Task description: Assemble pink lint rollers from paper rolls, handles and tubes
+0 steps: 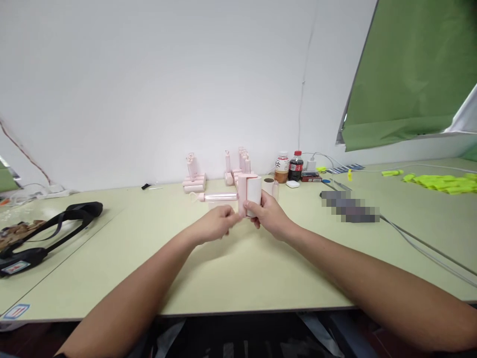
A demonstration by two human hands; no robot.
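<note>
My right hand (274, 216) is wrapped around a white lint roller roll (254, 191), held upright above the table. A curved pink cover (242, 191) sits along the roll's left side. At its lower edge, the bent fingers of my left hand (218, 223) touch the pink piece; their tips are partly hidden. Behind my hands lies a clear pink tube handle (220, 197) with a loop at its left end. Just beyond my right hand stands another pink roll (268, 185) with a dark open top.
Pink lint rollers (194, 181) with upright handles line the wall. To the right are a brown-filled bottle (282, 169), a cola bottle (295, 168), a white case (292, 184), cables and yellow-green pieces (443, 182). A black strapped frame (55, 238) lies left.
</note>
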